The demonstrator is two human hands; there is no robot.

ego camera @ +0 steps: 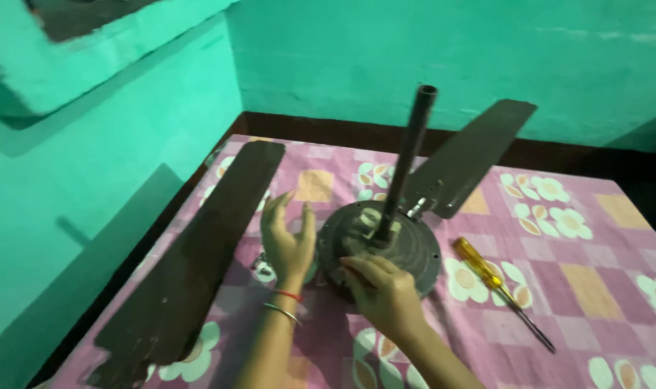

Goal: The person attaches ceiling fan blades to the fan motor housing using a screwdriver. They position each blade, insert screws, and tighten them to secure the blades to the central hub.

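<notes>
A dark ceiling fan motor housing point(407, 245) lies on a bed, its downrod point(409, 155) pointing up. One brown blade point(472, 155) is attached at the far right. A second brown blade point(198, 259) lies to the left, beside the housing. My left hand point(288, 241) is flat and open, fingers spread, at the housing's left edge next to that blade. My right hand point(382, 292) rests on the housing's near rim with fingers curled against it; what the fingertips pinch is hidden.
A yellow-handled screwdriver point(501, 288) lies on the pink flowered bedsheet point(587, 281) right of the housing. Green walls point(385, 50) close in behind and on the left, with a dark gap along the bed's left side.
</notes>
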